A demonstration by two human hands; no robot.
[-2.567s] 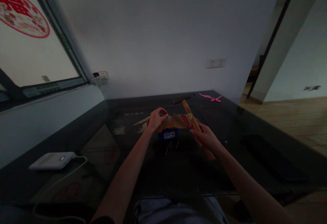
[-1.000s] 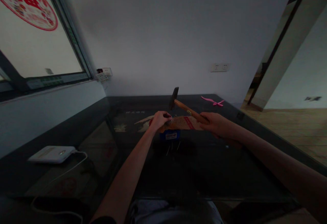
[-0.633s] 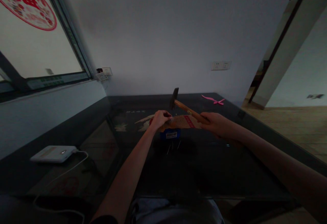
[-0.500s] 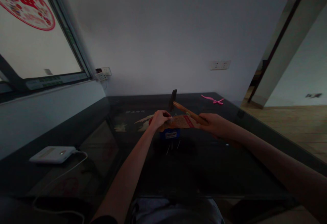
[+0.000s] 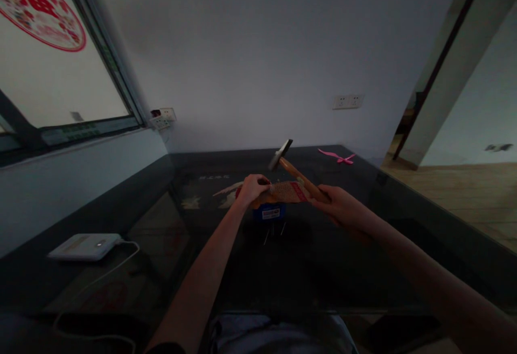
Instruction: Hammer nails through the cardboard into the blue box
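My right hand is wrapped round the wooden handle of a hammer. The hammer's dark metal head hangs above and slightly beyond my left hand. That left hand rests on a flat tan-and-red patterned piece, thumb and fingertips pinched together. Whatever lies in the pinch is too small to make out. Under the patterned piece stands a blue box with a white label. In front of the box, a few thin nail-like pins lie on the dark tabletop.
At the left of the glossy dark table lies a white power bank with a white cable. A pink ribbon-like item is at the far right. Sockets sit on the wall behind the table.
The hammer's head has tilted back and swung a little to the right, away from my left hand. My left hand and the patterned piece have stayed in place.
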